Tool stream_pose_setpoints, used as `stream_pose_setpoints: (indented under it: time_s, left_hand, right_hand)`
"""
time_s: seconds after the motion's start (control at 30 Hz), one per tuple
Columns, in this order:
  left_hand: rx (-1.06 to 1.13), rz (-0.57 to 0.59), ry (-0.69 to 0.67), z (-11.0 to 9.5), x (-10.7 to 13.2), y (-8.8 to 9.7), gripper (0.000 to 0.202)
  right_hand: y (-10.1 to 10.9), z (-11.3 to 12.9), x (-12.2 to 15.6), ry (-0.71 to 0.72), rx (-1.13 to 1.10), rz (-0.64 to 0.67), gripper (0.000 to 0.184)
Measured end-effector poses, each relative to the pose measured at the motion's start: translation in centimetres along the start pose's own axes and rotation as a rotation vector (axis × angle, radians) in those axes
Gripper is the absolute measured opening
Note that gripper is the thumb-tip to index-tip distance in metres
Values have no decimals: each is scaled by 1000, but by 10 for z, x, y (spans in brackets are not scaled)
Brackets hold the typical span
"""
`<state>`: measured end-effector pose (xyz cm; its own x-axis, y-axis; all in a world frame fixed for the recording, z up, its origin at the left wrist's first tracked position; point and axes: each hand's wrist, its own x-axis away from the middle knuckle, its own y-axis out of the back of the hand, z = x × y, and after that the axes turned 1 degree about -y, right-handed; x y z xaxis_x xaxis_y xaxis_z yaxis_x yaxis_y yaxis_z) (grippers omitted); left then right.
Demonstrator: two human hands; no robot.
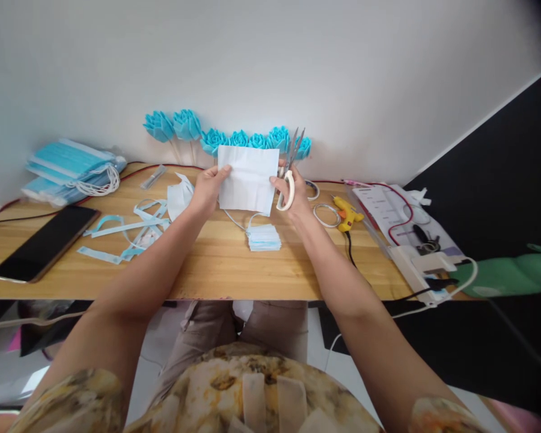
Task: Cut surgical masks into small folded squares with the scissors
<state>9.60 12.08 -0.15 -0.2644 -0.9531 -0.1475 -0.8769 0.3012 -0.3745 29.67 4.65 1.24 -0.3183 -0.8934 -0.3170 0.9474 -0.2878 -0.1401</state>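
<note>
A white rectangular sheet (247,180), which looks like face mask fabric, is held up above the table between my hands. My left hand (208,187) pinches its left edge, thumb in front. My right hand (295,191) grips the sheet's right edge with the thumb and also carries white-handled scissors (287,191), blades pointing up and slightly parted. Below the sheet lies a small stack of cut pale-blue pieces (264,238). Just left of my left hand rests another white fabric piece (178,198). Several blue fabric flowers (187,124) on sticks stand behind against the wall.
Cut blue strips (117,231) and a black phone (45,243) lie on the left. Packs of blue face masks (67,165) sit behind them. At right are a yellow glue gun (348,213), a tape roll (327,215), printed paper (390,207), a power strip (415,273) and a green bottle-like object (509,275).
</note>
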Motion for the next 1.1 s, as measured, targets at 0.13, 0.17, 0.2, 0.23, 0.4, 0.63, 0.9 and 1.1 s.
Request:
stream_pose_setpoints:
  time_s: [0.13, 0.17, 0.2, 0.23, 0.4, 0.63, 0.9, 1.1]
  left_hand:
    - [56, 30, -6, -2, 1, -2, 48]
    - [67, 44, -12, -3, 1, -3, 47]
    - [73, 58, -18, -4, 1, -3, 47]
    - [74, 71, -21, -4, 1, -4, 47]
    - [45, 49, 17, -7, 4, -5, 50]
    - [-50, 72, 18, -9, 9, -9, 45]
    - [-80, 107, 6, -14, 15, -15, 47]
    - [-22, 128, 8, -17, 17, -20, 52]
  right_hand:
    - [1, 0, 1, -7, 9, 13, 52]
    - [1, 0, 2, -9, 12, 18, 52]
    - [1, 0, 2, -12, 18, 21, 51]
    - [0, 0, 3, -14, 24, 24, 51]
    - [-1, -2, 4, -34, -5, 41, 54]
    - [-3, 0, 2, -71, -53, 15, 61]
    - [-4, 3, 2, -95, -79, -1, 64]
    - [-3, -2, 0, -131, -103, -51, 71]
